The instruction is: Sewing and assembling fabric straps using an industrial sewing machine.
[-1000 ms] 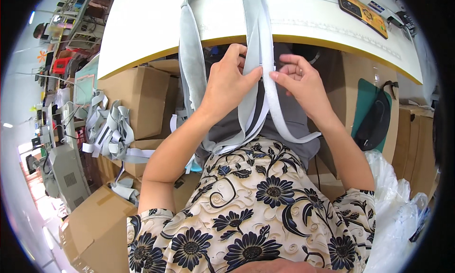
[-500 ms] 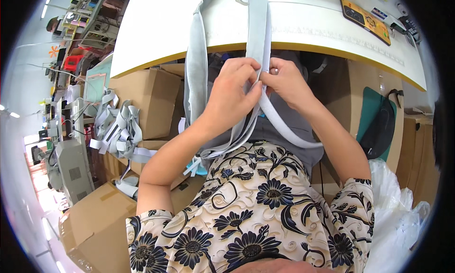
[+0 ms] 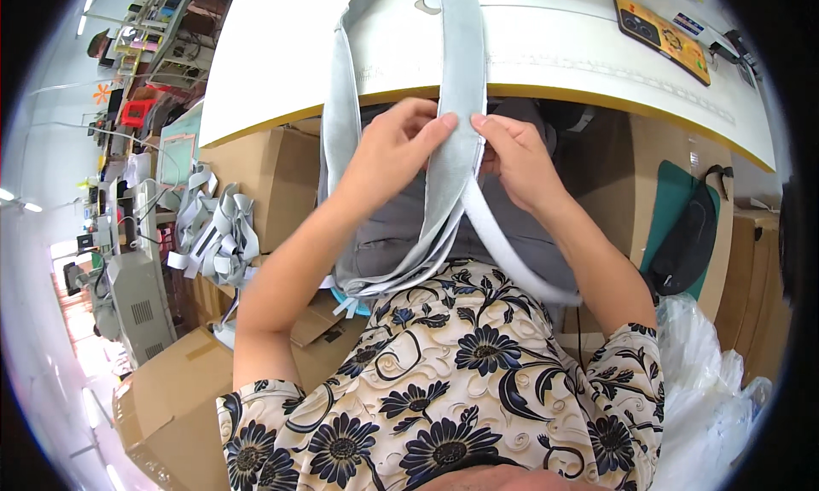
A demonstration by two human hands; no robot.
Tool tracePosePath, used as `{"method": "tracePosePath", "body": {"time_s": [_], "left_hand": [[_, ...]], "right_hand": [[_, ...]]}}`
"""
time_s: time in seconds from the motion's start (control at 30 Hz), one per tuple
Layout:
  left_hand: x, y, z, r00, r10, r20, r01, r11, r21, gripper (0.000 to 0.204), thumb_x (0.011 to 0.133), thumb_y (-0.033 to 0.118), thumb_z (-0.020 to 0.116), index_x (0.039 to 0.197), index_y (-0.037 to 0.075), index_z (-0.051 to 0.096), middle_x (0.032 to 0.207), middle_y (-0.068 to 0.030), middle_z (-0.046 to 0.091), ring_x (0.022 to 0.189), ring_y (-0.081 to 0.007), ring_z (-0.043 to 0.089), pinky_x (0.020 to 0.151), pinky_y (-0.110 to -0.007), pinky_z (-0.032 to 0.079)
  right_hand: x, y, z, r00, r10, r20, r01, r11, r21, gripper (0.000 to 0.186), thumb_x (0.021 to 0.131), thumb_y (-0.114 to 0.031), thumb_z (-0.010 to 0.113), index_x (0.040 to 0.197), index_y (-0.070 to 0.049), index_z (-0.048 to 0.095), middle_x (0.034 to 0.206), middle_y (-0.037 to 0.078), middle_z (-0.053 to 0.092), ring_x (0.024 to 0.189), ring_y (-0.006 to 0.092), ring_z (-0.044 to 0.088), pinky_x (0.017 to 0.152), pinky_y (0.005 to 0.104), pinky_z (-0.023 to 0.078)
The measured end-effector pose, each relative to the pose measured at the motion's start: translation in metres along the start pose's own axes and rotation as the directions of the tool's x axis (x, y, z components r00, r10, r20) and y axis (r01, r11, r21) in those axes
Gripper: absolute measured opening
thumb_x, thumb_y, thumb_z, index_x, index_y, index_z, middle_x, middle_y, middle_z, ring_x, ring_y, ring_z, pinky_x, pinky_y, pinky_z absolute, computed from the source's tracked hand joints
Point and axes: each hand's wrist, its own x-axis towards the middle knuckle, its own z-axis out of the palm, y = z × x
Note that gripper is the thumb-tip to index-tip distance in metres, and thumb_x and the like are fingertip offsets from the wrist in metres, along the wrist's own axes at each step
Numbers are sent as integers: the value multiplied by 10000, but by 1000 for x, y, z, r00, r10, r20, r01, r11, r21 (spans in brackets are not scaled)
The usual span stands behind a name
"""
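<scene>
A long light-grey fabric strip runs off the table's front edge and loops down over my lap. My left hand pinches its left edge between thumb and fingers. At the opposite edge, my right hand grips the strip with thumb and forefinger. The grey face lies flat and turned up between them. A narrower white strip emerges from beneath the grey one, below my right hand, and curves to the right across my lap. My fingertips under the fabric are hidden.
The white table has a yellow-brown front edge. A phone in a yellow patterned case lies on its right. Grey strips hang in a heap at left beside cardboard boxes. A black pouch and plastic bags are at right.
The grey strip has turned from edge-on to flat, its broad face now up. My hands have moved slightly apart, to either edge of it.
</scene>
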Motion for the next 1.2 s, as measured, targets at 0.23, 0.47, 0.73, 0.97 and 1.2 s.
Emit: {"method": "tracePosePath", "body": {"time_s": [0.23,0.47,0.73,0.97,1.2], "left_hand": [[10,5,0,967,-185,175,188,982,-4,273,874,260,688,901,-6,632,686,-13,621,555,-71,550,460,-223,438],[19,39,-25,845,-261,466,202,964,173,314,860,274,707,932,-24,639,743,-66,658,674,-116,652,570,-238,545],[154,40,-12,998,58,-5,-49,883,466,544,822,347,694,1182,-48,593,863,-136,658,749,-200,634,637,-319,513],[78,44,3,958,280,57,-249,719,649,730,815,268,683,1387,-61,372,605,-141,565,540,-227,567,542,-334,457],[61,55,7,963,251,97,-258,754,605,714,821,188,679,1393,-86,353,570,-117,537,478,-171,542,495,-314,453]], "right_hand": [[-3,-29,-28,545,-630,553,600,-168,-782,158,860,-144,615,951,-20,649,980,103,658,888,209,646,708,305,523],[2,-37,-28,333,-486,808,734,-404,-546,294,679,-67,623,942,63,633,1026,164,654,950,290,652,797,355,552],[-4,-14,5,375,-572,730,771,-245,-588,264,723,-48,622,955,78,633,1052,189,645,988,306,657,817,365,566],[-37,-30,-6,452,-358,817,755,-334,-564,349,653,-94,578,930,108,640,1089,231,631,1049,351,615,966,452,492],[-25,-55,-9,465,-300,833,720,-419,-553,390,595,-101,554,905,114,651,1016,221,653,1020,337,621,980,451,479]]}}
